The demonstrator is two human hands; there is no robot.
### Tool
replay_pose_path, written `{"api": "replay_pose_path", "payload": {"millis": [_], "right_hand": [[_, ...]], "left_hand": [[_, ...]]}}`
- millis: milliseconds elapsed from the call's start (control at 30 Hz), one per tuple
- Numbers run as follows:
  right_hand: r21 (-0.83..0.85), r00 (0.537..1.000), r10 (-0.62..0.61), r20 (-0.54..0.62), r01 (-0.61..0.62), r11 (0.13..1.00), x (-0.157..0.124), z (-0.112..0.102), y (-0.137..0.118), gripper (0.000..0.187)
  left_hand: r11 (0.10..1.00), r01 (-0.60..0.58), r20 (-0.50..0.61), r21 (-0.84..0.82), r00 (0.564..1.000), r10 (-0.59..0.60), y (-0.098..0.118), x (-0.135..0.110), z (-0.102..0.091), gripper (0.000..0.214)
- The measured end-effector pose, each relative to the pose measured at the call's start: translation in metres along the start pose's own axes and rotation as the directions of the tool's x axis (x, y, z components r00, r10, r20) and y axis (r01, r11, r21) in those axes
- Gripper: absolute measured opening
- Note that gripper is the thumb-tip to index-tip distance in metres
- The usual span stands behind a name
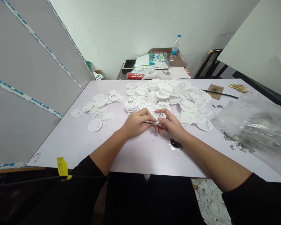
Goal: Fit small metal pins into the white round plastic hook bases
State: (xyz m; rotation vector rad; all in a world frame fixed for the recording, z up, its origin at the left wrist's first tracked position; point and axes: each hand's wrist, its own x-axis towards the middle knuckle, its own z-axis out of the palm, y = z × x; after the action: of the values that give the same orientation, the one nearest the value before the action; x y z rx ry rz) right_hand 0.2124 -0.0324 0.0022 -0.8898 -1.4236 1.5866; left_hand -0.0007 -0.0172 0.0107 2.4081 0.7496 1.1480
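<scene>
My left hand [138, 123] is closed around a thin metal tool [151, 123] that looks like tweezers. The tool points right, and its tip reaches the fingers of my right hand [170, 125]. My right hand is curled, thumb and fingers close together at that tip; any small part between them is hidden. Just beyond both hands lies a big heap of white round plastic discs [166, 89], many with small metal pieces on them. A short stack of discs [130, 105] stands beyond my left hand.
More discs [95, 125] lie on the left of the white table [131, 156]. To the right are a clear plastic bag [259, 122], loose metal parts [242, 147] and a packet of golden pieces [239, 88]. A round cable hole [175, 143] sits near my right forearm.
</scene>
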Motion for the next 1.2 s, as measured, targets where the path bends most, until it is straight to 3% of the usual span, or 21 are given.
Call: {"api": "replay_pose_path", "payload": {"millis": [67, 133, 233, 300, 567, 767, 1033, 1200], "right_hand": [[-0.095, 0.992, -0.04, -0.124, 0.028, 0.995, 0.002, -0.004, 0.0, 0.038], [-0.164, 0.963, -0.12, -0.24, 0.082, 0.983, 0.004, -0.012, -0.001, 0.029], [-0.278, 0.914, -0.202, -0.353, 0.103, 0.955, 0.006, -0.023, -0.003, 0.023], [-0.323, 0.897, -0.234, -0.374, 0.11, 0.94, 0.007, -0.028, -0.003, 0.023], [-0.415, 0.886, -0.289, -0.363, 0.123, 0.901, 0.01, -0.032, 0.007, 0.029], [-0.38, 0.885, -0.276, -0.376, 0.125, 0.917, 0.013, -0.032, 0.007, 0.028], [-0.39, 0.888, -0.278, -0.365, 0.125, 0.912, 0.012, -0.032, 0.005, 0.027], [-0.394, 0.891, -0.276, -0.36, 0.123, 0.911, 0.012, -0.033, 0.006, 0.026]], "left_hand": [[0.998, 0.053, -0.01, -0.028, 0.999, -0.054, 0.0, 0.0, 0.006, 0.015], [0.982, 0.191, -0.02, 0.006, 0.981, -0.191, -0.001, 0.001, 0.006, 0.016], [0.884, 0.434, 0.032, 0.174, 0.895, -0.445, -0.006, 0.001, 0.007, 0.019], [0.823, 0.496, 0.069, 0.276, 0.844, -0.532, -0.009, 0.0, 0.009, 0.02], [0.845, 0.416, 0.127, 0.337, 0.869, -0.479, -0.001, 0.004, 0.028, 0.019], [0.795, 0.396, 0.128, 0.46, 0.856, -0.5, 0.001, 0.006, 0.04, 0.022], [0.769, 0.421, 0.132, 0.48, 0.832, -0.538, 0.0, 0.009, 0.041, 0.017], [0.803, 0.394, 0.18, 0.447, 0.84, -0.512, 0.0, 0.01, 0.035, 0.014]]}}
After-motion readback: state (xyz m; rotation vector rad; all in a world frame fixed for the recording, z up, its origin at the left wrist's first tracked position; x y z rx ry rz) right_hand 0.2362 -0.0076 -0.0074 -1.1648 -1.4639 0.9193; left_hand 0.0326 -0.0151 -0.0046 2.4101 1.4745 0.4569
